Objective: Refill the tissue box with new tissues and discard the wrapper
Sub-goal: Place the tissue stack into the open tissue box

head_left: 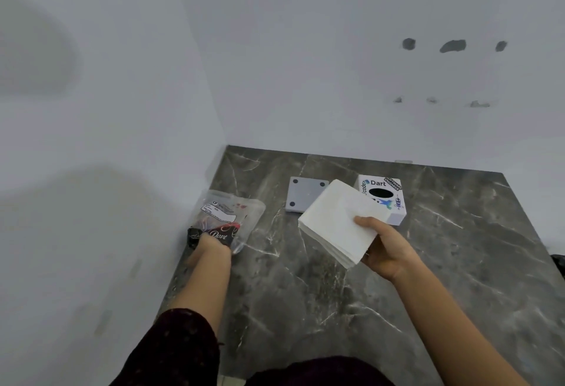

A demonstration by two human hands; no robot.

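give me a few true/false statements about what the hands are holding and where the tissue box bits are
1. The right hand holds a stack of white tissues. True.
2. The left hand is empty. False: it grips the clear plastic wrapper, which looks emptied.
3. The tissue box stands on the marble counter with its dark oval opening facing up. True.
4. The grey base plate is fitted onto the box. False: it lies flat on the counter to the left of the box, apart from it.
5. The tissues are already inside the box. False: the stack is held in front of the box, outside it.
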